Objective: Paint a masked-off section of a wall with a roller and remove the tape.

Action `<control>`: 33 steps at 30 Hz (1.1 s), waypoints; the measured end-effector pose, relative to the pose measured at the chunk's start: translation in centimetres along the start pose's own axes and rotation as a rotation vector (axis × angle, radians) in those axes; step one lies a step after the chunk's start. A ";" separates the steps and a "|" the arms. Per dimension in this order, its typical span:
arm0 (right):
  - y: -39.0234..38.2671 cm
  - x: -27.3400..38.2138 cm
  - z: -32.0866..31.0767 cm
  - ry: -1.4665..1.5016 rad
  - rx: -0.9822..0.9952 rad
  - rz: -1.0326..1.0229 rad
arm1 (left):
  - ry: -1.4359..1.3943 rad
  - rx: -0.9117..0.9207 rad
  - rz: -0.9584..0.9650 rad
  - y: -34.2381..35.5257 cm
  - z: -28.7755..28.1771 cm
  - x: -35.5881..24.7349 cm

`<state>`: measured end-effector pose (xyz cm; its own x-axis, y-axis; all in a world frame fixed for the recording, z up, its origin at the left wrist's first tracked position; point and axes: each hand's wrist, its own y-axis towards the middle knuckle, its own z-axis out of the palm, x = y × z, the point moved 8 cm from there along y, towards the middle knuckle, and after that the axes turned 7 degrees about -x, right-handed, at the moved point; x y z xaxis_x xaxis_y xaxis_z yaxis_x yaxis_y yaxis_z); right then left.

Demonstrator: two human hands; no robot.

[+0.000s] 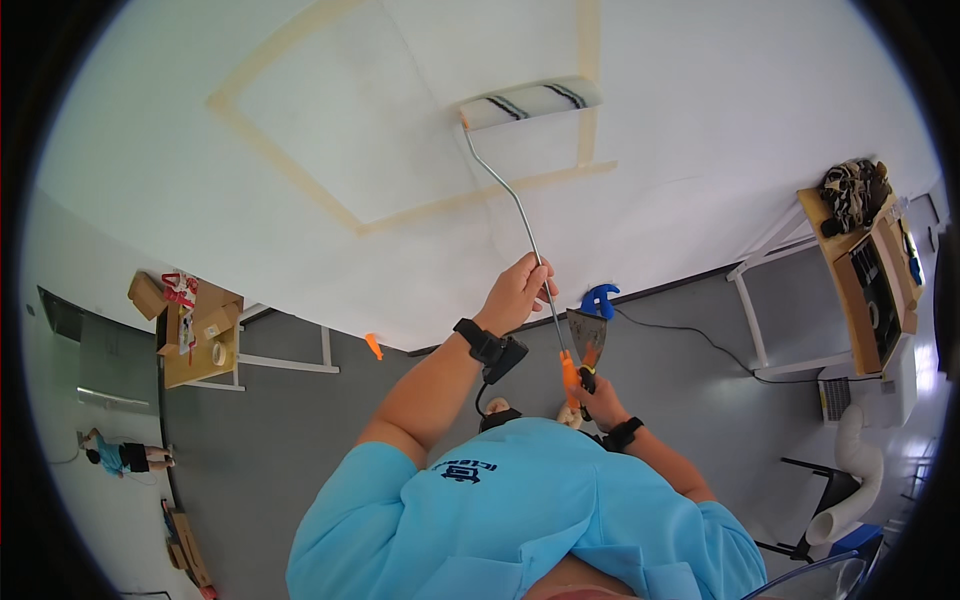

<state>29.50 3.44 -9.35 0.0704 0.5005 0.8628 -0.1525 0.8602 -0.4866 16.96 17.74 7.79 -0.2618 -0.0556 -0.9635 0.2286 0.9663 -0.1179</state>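
My left hand (pixel 518 292) is closed around the thin metal rod of a paint roller (pixel 530 102). Its white sleeve with dark stripes lies at or close to the white wall, over the right side of a taped outline; I cannot tell if it touches. Lower down, my right hand (pixel 602 403) grips a putty knife (pixel 588 338) with its broad blade pointing up. The roller's orange handle (pixel 570 378) lies alongside the knife in the same hand, its lower end partly hidden by the fingers.
Beige masking tape (pixel 290 190) marks an outline on the wall. A blue object (pixel 600 300) and an orange piece (pixel 374 346) are near the wall's foot. Loaded tables stand left (pixel 230 345) and right (pixel 818 225); a cable (pixel 690 328) crosses the floor. Another person (pixel 125 456) is far left.
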 end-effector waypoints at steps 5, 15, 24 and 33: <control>-0.9 -0.1 0.2 0.013 0.007 0.060 | 0.019 0.018 -0.028 -0.1 0.3 1.4; -1.5 -1.7 0.0 -0.017 0.014 0.118 | -0.013 -0.003 -0.082 -0.8 1.0 2.6; -1.6 -4.5 -0.8 -0.083 0.010 0.148 | -0.022 0.018 -0.108 -1.1 1.8 4.9; -2.9 -4.0 -0.8 -0.156 0.023 0.121 | -0.029 0.061 -0.157 -1.6 2.8 7.1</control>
<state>30.44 -0.99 -11.47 -0.1032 0.5772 0.8100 -0.1728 0.7916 -0.5861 17.39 15.07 0.50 -0.2717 -0.2126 -0.9386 0.2439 0.9282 -0.2809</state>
